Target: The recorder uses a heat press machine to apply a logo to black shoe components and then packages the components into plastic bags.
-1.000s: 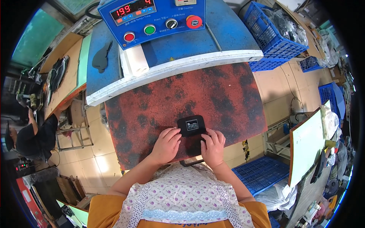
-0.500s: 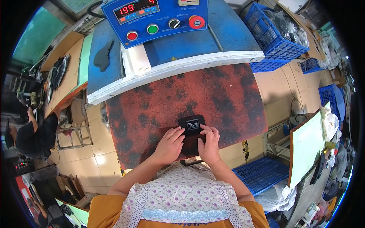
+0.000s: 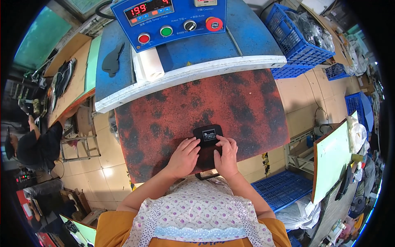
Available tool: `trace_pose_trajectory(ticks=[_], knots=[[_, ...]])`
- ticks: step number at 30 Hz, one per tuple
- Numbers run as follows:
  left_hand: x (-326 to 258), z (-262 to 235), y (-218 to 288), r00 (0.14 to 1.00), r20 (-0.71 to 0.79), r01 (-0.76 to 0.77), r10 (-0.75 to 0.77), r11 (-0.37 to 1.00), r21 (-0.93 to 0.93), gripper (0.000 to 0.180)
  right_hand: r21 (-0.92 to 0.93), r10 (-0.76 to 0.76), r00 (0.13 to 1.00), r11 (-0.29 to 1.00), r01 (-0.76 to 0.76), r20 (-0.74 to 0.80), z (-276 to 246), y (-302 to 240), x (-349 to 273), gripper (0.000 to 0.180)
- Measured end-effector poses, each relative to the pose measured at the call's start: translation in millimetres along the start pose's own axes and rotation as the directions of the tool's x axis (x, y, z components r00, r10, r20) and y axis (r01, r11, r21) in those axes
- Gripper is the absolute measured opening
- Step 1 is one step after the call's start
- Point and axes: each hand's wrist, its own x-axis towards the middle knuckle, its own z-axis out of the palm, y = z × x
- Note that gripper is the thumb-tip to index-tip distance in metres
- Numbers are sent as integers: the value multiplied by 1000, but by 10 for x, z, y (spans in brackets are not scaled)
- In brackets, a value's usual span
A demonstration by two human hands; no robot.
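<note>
Both hands rest on a black piece point(image 3: 207, 142) with a small white label, which lies flat near the front edge of the mottled red worktop point(image 3: 173, 111). The left hand point(image 3: 184, 157) presses its fingers point(image 3: 190, 145), spread and flat, on the piece's left side; the right hand point(image 3: 225, 156) lays its fingers point(image 3: 224, 141) on the right side beside the label. Neither hand grips it. Behind the worktop stands a blue machine point(image 3: 247, 33) with a control panel point(image 3: 170, 18) and a white roll point(image 3: 149, 64)

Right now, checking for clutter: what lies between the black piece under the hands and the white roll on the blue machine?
Head view: only bare mottled red pad and the machine's white edge separate black piece and white roll.
</note>
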Motion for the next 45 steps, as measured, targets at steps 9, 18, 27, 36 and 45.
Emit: trace_pose_trajectory(ticks=[9,18,27,36,45], knots=[[-20,-44,-18,1000,-20,2,-2,1000,-15,27,101,-14,981,994,34,-193,-93,86,-124,22],[-349,-136,-79,987,-150,40,-56,994,-103,20,386,727,565,428,-817,391,-201,282,-1098,19],[-404,-70,68,992,-120,8,-21,994,-107,19,447,611,561,348,-824,558,127,540,-1220,32],[-460,-116,119,970,-241,23,-40,997,-75,18,350,649,557,433,-830,517,65,336,-801,27],[-556,-201,153,959,-272,76,-83,996,-38,16,775,572,638,7,-632,515,520,445,-36,23]])
